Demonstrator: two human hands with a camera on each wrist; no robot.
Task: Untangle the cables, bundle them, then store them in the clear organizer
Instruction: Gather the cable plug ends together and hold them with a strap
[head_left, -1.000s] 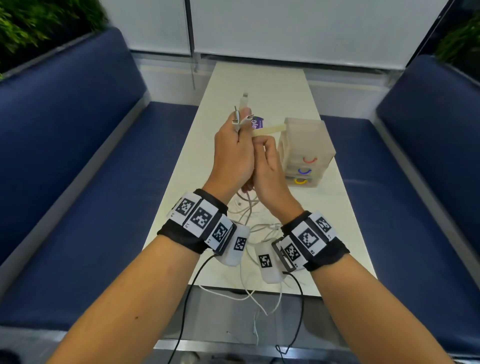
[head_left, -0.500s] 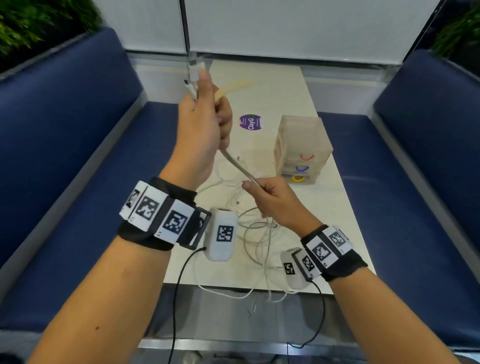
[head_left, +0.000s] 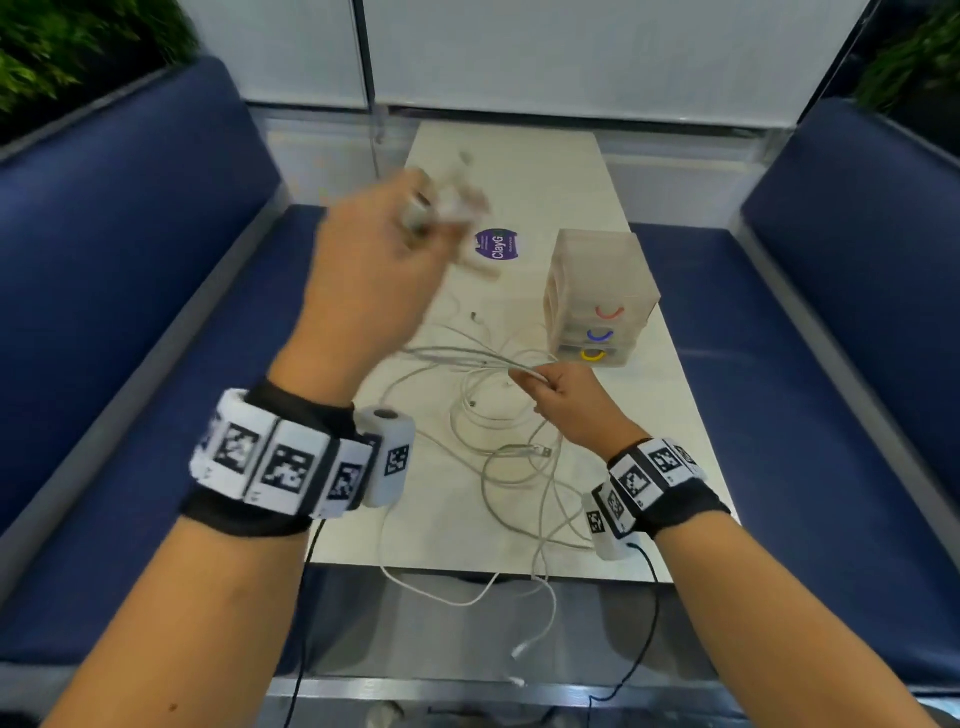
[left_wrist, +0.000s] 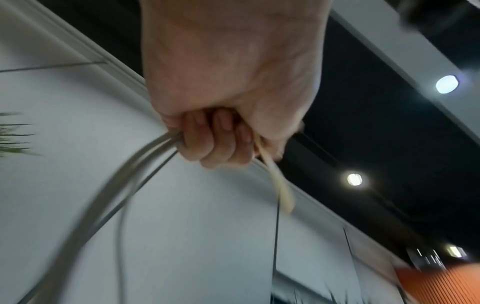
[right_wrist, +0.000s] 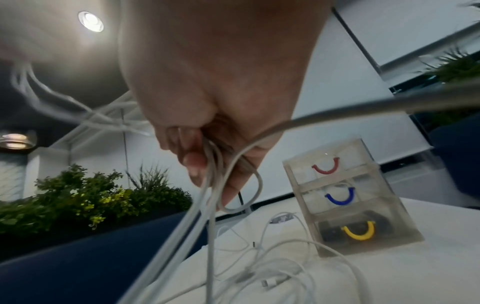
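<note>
Benches (head_left: 130, 291) in dark blue run along both sides of us, outside each of our hands, and the long pale table (head_left: 524, 171) stretches away between them. On it, just beyond our right hand (head_left: 566, 400) and slightly to its outer side, stands the clear organizer (head_left: 597, 270), upright, its three stacked drawers marked by a red, a blue and a yellow handle; something dark shows in the yellow-handled drawer. We cannot tell what it is. Beneath and between our hands the white cables (head_left: 498, 457) lie in loose tangled loops, some strands trailing off the near table edge. Our left hand (head_left: 374, 270) is raised above the table and blurred; the left wrist view shows its fingers (left_wrist: 221, 139) curled tight around several cable strands and a flat beige strap (left_wrist: 278, 185). Our right hand, lower and close to the tabletop, pinches a few strands between thumb and curled fingers (right_wrist: 194, 164). A round purple sticker (head_left: 496, 247) lies just past our left hand.
</note>
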